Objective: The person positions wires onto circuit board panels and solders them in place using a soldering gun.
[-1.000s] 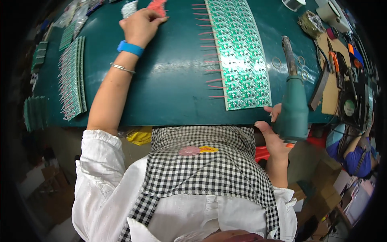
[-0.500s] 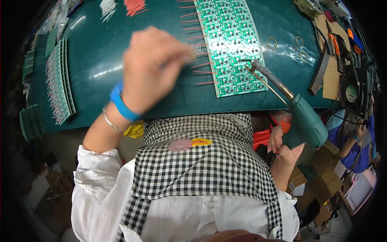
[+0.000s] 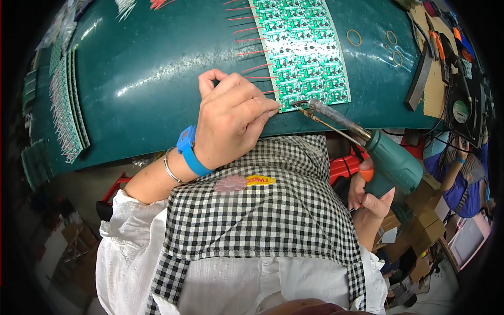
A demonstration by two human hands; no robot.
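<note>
A green circuit board panel (image 3: 307,60) lies on the table, with red and black wires (image 3: 252,53) sticking out along its left edge. My left hand (image 3: 233,115) is at the panel's near left corner, thumb and forefinger pinched together. Whatever is between those fingertips is too small to make out. In my right hand (image 3: 374,202) is a green soldering gun (image 3: 396,160), gripped by its handle below the table's front edge. Its metal tip reaches the panel's near row, just right of my left fingertips. A thin tube runs beside the barrel up to the tip.
Stacked wired boards (image 3: 71,107) stand at the left. White wires (image 3: 125,7) and red wires (image 3: 159,3) lie at the far edge. Rubber bands (image 3: 354,37) are right of the panel; a dark bar (image 3: 419,81) and pliers (image 3: 437,44) lie beyond. Another person (image 3: 459,173) is at far right.
My left hand has come nearer and to the right, from beside the wires to the panel's near corner. The soldering gun's tip has shifted nearer and left onto the near row.
</note>
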